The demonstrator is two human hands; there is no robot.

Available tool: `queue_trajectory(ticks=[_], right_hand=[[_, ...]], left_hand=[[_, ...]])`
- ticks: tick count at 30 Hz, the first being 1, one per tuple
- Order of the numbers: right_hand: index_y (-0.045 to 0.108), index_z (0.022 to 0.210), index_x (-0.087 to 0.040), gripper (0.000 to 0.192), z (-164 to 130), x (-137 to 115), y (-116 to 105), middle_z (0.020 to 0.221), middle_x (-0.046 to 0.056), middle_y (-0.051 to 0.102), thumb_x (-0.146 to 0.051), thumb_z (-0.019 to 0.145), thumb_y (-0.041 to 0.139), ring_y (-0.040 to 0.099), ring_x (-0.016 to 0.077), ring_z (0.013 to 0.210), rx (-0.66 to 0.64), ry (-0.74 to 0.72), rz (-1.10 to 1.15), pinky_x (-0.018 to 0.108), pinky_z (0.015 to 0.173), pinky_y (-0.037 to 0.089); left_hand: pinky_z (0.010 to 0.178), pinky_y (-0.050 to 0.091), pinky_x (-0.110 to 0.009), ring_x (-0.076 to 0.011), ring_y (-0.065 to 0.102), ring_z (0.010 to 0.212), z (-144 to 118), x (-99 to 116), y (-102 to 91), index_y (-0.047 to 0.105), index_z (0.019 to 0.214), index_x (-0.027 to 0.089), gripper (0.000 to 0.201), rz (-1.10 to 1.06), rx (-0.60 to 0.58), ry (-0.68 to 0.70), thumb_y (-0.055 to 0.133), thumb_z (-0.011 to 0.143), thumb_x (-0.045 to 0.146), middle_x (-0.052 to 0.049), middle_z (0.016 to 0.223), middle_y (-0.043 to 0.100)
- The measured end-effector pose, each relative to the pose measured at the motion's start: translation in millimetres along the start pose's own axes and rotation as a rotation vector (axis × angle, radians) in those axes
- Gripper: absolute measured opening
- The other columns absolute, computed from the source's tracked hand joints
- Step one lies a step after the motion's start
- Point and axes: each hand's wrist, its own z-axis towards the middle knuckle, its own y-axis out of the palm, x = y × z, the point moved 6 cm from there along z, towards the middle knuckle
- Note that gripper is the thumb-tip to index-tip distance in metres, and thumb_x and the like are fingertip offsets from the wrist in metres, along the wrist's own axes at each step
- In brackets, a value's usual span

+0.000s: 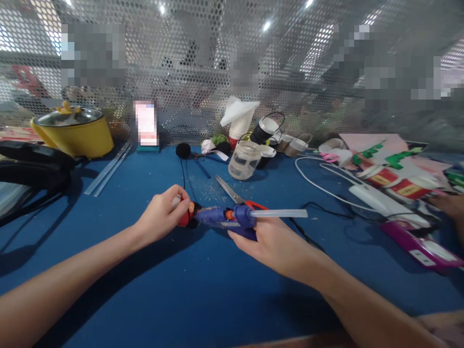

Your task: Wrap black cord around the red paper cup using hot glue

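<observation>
A blue table (203,295) fills the lower view, its surface dusted with pale flecks and scraps near the middle. Behind it stands a perforated metal screen (203,58) that runs the whole width, with ceiling lights glinting through its holes and a blurred room beyond. The right hand (270,244) has its fingers closed around the grip of a blue glue gun (232,217), which lies level just above the table with a clear glue stick (279,213) jutting out of its back toward the right. The left hand (161,215) has its fingers pinched together on a small red and black piece (187,216) held right at the gun's nozzle, near the table's centre. Just behind the gun lie scissors (232,192) with red handles, blades pointing away to the left. Farther back, against the screen, stand a clear jar (244,160), a stack of paper cups (241,123), and a black-and-white cup (266,129). A yellow pot (74,128) with a glass lid sits at the far left, beside black straps (32,169). White cables (326,186) loop across the right side toward a purple box (422,244), amid paper scraps and red-banded cups (393,181). Another person's hand (451,205) shows at the right edge.
</observation>
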Motion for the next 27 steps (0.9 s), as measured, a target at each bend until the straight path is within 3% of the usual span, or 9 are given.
queue_trajectory(ticks=[4, 9, 20, 27], right_hand=[[0.052, 0.072, -0.017, 0.009, 2.7, -1.3, -4.5, 0.064, 0.000, 0.055, -0.019, 0.074, 0.043, 0.048, 0.0114, 0.056, 0.002, 0.009, 0.063, 0.022, 0.055, 0.038], [0.048, 0.067, -0.016, 0.016, 7.2, 12.5, -6.7, 0.056, -0.001, 0.050, -0.030, 0.074, 0.044, 0.042, 0.0092, 0.046, 0.003, 0.144, 0.091, 0.021, 0.045, 0.034], [0.045, 0.064, -0.016, 0.020, 11.6, 19.2, -3.9, 0.052, -0.003, 0.043, -0.033, 0.074, 0.042, 0.034, 0.0073, 0.044, -0.036, 0.150, 0.174, 0.020, 0.041, 0.030], [0.049, 0.062, -0.015, 0.019, 15.5, 19.2, -5.0, 0.054, -0.001, 0.048, -0.031, 0.072, 0.045, 0.040, 0.0087, 0.046, -0.032, 0.208, 0.160, 0.021, 0.044, 0.032]], left_hand=[[0.050, 0.034, -0.020, -0.0084, 0.044, 0.051, 0.2, 0.3, -0.2, 0.047, 0.072, 0.018, 0.015, 0.011, -0.001, -0.004, 0.039, 0.076, 0.030, 0.003, 0.059, 0.054], [0.046, 0.032, -0.019, -0.0080, 0.042, 0.047, -2.2, 2.8, 1.0, 0.046, 0.073, 0.018, 0.014, 0.018, -0.012, 0.034, 0.039, 0.076, 0.030, 0.003, 0.055, 0.052], [0.045, 0.032, -0.018, -0.0067, 0.041, 0.042, -4.0, 4.4, 2.5, 0.044, 0.074, 0.018, 0.012, 0.043, -0.013, 0.064, 0.038, 0.077, 0.028, 0.006, 0.049, 0.049], [0.045, 0.031, -0.017, -0.0064, 0.040, 0.042, -5.6, 6.6, 1.3, 0.044, 0.074, 0.018, 0.010, 0.063, 0.003, 0.088, 0.038, 0.077, 0.026, 0.006, 0.048, 0.048]])
